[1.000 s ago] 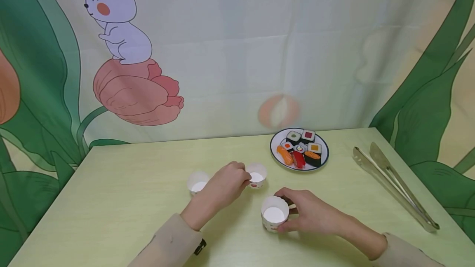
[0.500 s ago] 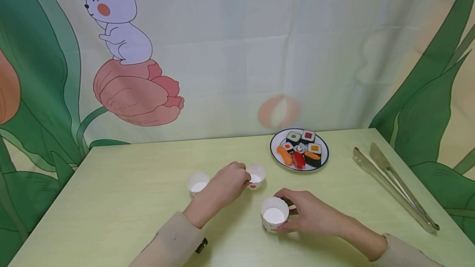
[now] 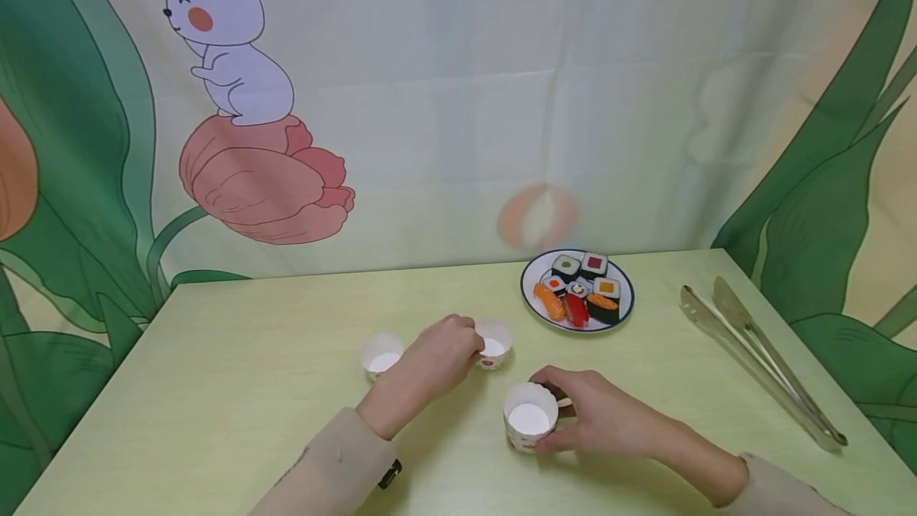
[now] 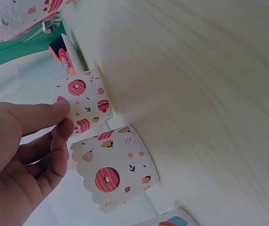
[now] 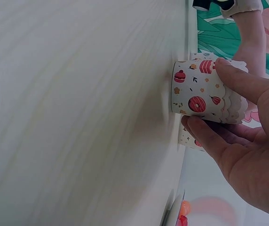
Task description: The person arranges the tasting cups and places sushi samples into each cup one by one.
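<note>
1. On the table (image 3: 236, 396), seen from the head: three white cups or piles, all mouth up. Left cup (image 3: 382, 350), far cup (image 3: 494, 345), right pile (image 3: 530, 420).
2. From the left wrist: four to count. Middle cup (image 4: 118, 169) next to the far cup, hard to tell if touching; one more cut off at the bottom.
3. Within the right pile: wavy rims, one inside another, so more than one cup. Too tight to count.
4. Also to count: one plate (image 3: 543, 267), eight bits of sushi (image 3: 576, 310) on top, one pair of tongs (image 3: 766, 365).
5. Between thumb and fingertip of the left hand (image 3: 440, 353): side of the far cup, near the rim, in a small pinch. Most of the cup just past the tips, toward the plate.
6. Round the right pile: right hand (image 3: 605, 414), thumb near, fingers on the other side, spread as wide as the pile. Cannot tell if lifted.
7. At the edges: plate near the back, tongs slanting near the right.
8. For moving: small gap from far cup to right pile, wide stretch from left cup to left edge, some room from right hand to tongs.
</note>
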`<state>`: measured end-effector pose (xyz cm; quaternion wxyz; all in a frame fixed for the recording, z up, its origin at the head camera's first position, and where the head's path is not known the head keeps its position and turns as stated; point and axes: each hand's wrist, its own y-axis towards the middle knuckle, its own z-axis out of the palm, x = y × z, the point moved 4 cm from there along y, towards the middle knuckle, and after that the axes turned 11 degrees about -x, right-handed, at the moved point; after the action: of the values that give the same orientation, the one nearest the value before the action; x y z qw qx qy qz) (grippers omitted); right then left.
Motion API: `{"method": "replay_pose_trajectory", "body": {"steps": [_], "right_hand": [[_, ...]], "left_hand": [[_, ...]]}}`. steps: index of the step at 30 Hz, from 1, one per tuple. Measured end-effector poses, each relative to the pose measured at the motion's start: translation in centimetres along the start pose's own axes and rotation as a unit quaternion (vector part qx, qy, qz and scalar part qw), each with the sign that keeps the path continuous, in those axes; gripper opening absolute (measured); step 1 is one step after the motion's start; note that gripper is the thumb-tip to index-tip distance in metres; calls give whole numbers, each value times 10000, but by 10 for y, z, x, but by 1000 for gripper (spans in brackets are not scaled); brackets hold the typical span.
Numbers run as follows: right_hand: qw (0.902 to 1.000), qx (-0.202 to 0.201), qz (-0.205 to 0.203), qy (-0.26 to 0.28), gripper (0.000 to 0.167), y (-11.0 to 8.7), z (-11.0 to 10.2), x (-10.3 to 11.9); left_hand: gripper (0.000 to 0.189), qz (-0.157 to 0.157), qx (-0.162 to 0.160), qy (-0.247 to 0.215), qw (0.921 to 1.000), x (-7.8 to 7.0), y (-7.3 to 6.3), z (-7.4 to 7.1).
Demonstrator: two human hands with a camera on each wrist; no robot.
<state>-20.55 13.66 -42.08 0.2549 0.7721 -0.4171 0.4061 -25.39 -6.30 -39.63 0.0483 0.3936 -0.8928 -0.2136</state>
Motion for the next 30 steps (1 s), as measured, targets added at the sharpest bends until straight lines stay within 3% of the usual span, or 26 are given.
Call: {"method": "replay_pose_trajectory", "body": {"steps": [18,30], "right_hand": [[9999,-8,-123,35,59,0,0,-2],[10000,42,-27,9,59,-1,-1,0]], "left_hand": [[6,23,187,43,9998,1,3,1],[12,149,39,-10,9999,-5,1,-5]]}}
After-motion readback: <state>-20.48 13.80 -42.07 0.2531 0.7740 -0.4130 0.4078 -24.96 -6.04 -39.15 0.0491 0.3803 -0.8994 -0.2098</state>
